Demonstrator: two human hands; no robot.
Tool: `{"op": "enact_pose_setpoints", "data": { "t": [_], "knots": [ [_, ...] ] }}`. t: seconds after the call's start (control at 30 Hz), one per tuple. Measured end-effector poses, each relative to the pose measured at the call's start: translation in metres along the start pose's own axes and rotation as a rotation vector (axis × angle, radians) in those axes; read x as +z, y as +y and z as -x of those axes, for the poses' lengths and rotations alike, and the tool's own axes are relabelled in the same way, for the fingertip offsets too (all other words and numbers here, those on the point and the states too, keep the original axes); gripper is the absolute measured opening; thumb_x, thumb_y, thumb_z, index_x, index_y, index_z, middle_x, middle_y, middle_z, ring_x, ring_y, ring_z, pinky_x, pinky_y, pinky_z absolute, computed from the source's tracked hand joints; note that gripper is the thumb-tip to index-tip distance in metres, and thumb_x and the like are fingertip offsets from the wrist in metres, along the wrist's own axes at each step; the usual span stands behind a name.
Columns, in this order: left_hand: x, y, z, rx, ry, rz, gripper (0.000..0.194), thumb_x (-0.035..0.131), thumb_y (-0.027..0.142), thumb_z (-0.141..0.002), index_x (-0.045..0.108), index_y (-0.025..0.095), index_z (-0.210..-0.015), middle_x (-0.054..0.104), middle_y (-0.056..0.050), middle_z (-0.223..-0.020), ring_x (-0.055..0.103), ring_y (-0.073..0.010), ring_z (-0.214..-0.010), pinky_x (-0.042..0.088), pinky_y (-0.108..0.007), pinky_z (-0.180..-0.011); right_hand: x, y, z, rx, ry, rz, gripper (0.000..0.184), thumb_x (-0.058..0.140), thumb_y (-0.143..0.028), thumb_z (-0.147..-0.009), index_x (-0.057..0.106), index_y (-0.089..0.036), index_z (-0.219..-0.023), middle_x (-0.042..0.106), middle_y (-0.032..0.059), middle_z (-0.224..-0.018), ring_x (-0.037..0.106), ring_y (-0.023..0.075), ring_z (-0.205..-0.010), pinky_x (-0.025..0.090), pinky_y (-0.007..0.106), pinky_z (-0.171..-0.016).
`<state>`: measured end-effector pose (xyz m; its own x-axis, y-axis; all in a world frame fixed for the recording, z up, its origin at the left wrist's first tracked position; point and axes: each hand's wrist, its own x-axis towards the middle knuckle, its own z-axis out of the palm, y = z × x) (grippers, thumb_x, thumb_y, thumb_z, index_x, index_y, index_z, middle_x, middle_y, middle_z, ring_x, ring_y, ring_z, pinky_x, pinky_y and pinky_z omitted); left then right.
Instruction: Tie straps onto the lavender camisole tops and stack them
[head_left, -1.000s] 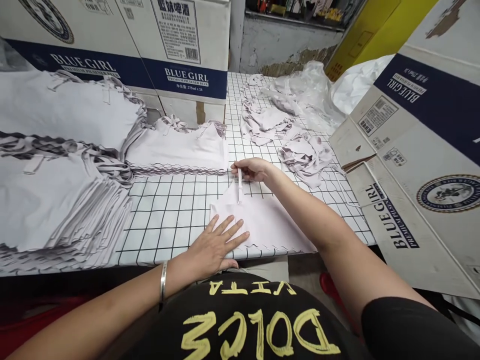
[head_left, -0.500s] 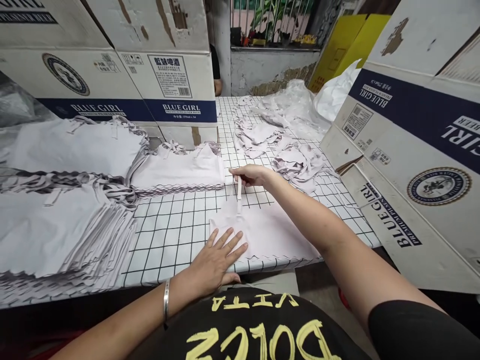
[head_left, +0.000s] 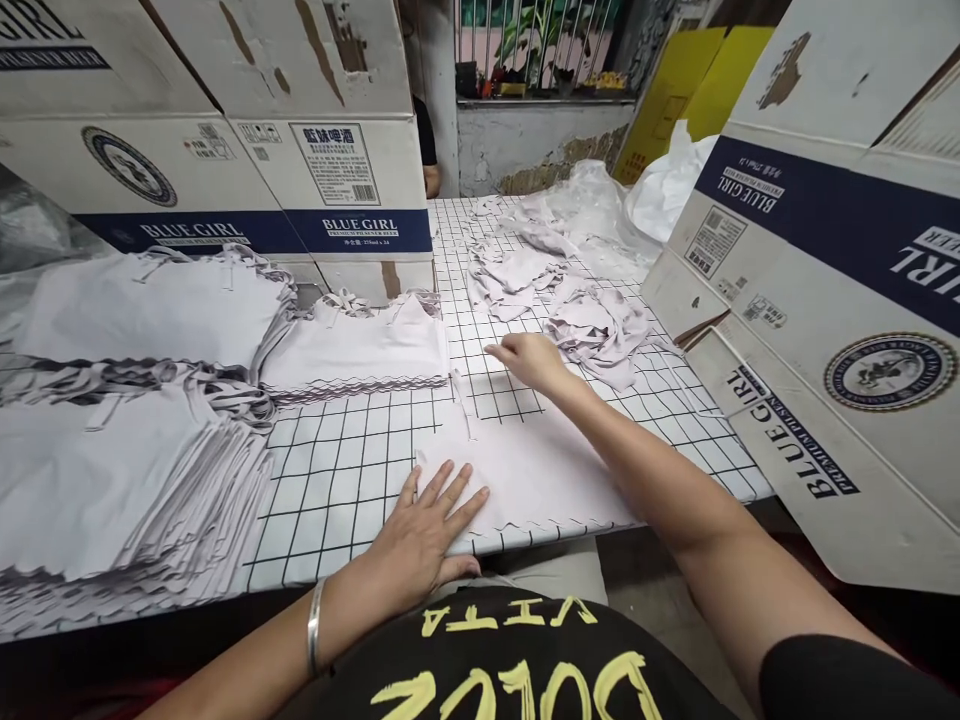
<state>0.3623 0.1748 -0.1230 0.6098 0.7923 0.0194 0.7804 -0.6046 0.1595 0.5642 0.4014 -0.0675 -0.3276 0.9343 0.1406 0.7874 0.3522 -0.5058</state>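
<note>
A pale pink camisole (head_left: 540, 480) lies flat on the table's front edge, its scalloped hem toward me. Spread over its left side, my left hand (head_left: 427, 530) presses down with fingers apart. One thin strap (head_left: 463, 405) extends from the garment's upper left, free of both hands. My right hand (head_left: 531, 360) is closed above the garment's far edge, to the right of that strap. Its thumb side points left, and whatever its curled fingers may hold is hidden. My right forearm covers the garment's upper right part.
Stacks of like garments (head_left: 97, 480) and a smaller stack (head_left: 360, 350) stand left on the checked tablecloth (head_left: 330, 480). Crumpled pink garments (head_left: 592, 325) and clear plastic (head_left: 592, 200) lie beyond. Cardboard cartons (head_left: 330, 170) flank both sides. A person's arm (head_left: 427, 150) shows behind the left carton.
My right hand has let go of the left strap and moved right and slightly toward me. The strap now lies down, leaning left. My left hand stays on the garment.
</note>
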Motion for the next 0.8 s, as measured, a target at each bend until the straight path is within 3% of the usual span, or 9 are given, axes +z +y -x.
{"op": "enact_pose_setpoints", "data": {
  "t": [0.07,0.13,0.27,0.37,0.43,0.53,0.63,0.7,0.8],
  "knots": [
    [-0.013,-0.005,-0.007,-0.046,0.066,0.064,0.063,0.039,0.056,-0.094,0.032,0.025,-0.148,0.038,-0.012,-0.151,0.033,-0.0339,-0.138,0.028,-0.057,-0.106,-0.015,0.024,0.045,-0.073,0.09,-0.064,0.047,0.049,-0.05,-0.091,0.048,-0.018,-0.057,0.051,0.0004,-0.057,0.045,0.013,-0.058,0.032,0.027,-0.059],
    [-0.027,-0.013,-0.032,-0.088,0.143,0.172,0.046,0.039,0.045,-0.097,0.049,0.02,-0.134,0.055,-0.012,-0.136,0.048,-0.0294,-0.125,0.037,-0.049,-0.1,-0.018,0.044,0.099,-0.084,0.054,-0.114,0.041,0.049,-0.045,-0.093,0.052,-0.018,-0.061,0.053,0.0008,-0.061,0.046,0.0128,-0.058,0.034,0.027,-0.059],
    [-0.043,-0.025,-0.14,-0.12,0.278,0.415,0.024,0.043,0.028,-0.094,0.064,0.018,-0.1,0.067,-0.008,-0.102,0.059,-0.0209,-0.098,0.045,-0.035,-0.087,0.004,0.061,0.177,-0.128,0.031,-0.002,0.021,0.057,-0.037,-0.09,0.06,-0.018,-0.08,0.06,0.0043,-0.076,0.051,0.0175,-0.074,0.037,0.03,-0.072],
    [-0.037,-0.014,-0.228,-0.324,0.149,0.419,0.027,0.047,0.038,-0.09,0.063,0.017,-0.082,0.067,-0.009,-0.091,0.061,-0.0233,-0.089,0.045,-0.036,-0.082,0.017,0.06,0.191,-0.127,0.099,0.055,0.018,0.057,-0.034,-0.091,0.06,-0.018,-0.083,0.059,0.0048,-0.078,0.049,0.0184,-0.076,0.037,0.032,-0.076],
    [-0.027,-0.002,-0.267,-0.409,0.006,0.334,0.033,0.055,0.047,-0.084,0.061,0.017,-0.073,0.068,-0.011,-0.085,0.061,-0.0288,-0.09,0.042,-0.042,-0.085,0.018,0.058,0.189,-0.123,0.115,0.06,0.018,0.056,-0.034,-0.091,0.06,-0.019,-0.083,0.058,0.0042,-0.077,0.049,0.0181,-0.075,0.037,0.032,-0.076],
    [-0.014,0.015,-0.286,-0.393,-0.054,0.285,0.024,0.059,0.038,-0.082,0.06,0.016,-0.073,0.068,-0.013,-0.087,0.061,-0.0302,-0.091,0.04,-0.043,-0.085,0.016,0.059,0.187,-0.121,0.114,0.054,0.017,0.056,-0.033,-0.092,0.059,-0.019,-0.083,0.058,0.0039,-0.078,0.049,0.018,-0.075,0.037,0.032,-0.077],
    [-0.008,0.019,-0.284,-0.381,-0.025,0.312,0.017,0.048,0.028,-0.088,0.059,0.016,-0.084,0.068,-0.011,-0.087,0.061,-0.0227,-0.078,0.042,-0.034,-0.071,0.014,0.061,0.189,-0.111,0.1,0.04,0.016,0.056,-0.033,-0.091,0.059,-0.019,-0.084,0.059,0.0037,-0.079,0.049,0.0183,-0.077,0.036,0.032,-0.077],
    [-0.009,0.015,-0.284,-0.39,0.002,0.322,0.022,0.041,0.03,-0.092,0.058,0.017,-0.095,0.067,-0.009,-0.088,0.059,-0.0202,-0.075,0.042,-0.031,-0.066,0.014,0.062,0.19,-0.109,0.096,0.032,0.015,0.056,-0.033,-0.091,0.058,-0.019,-0.084,0.059,0.0036,-0.08,0.048,0.0185,-0.078,0.036,0.032,-0.077],
    [-0.016,-0.002,-0.296,-0.362,0.126,0.227,0.027,0.037,0.025,-0.094,0.056,0.019,-0.113,0.063,-0.011,-0.106,0.056,-0.0238,-0.094,0.041,-0.036,-0.077,0.014,0.062,0.19,-0.106,0.093,0.019,0.015,0.057,-0.032,-0.091,0.058,-0.02,-0.084,0.059,0.0032,-0.079,0.048,0.0184,-0.078,0.036,0.032,-0.076]
  ]
}}
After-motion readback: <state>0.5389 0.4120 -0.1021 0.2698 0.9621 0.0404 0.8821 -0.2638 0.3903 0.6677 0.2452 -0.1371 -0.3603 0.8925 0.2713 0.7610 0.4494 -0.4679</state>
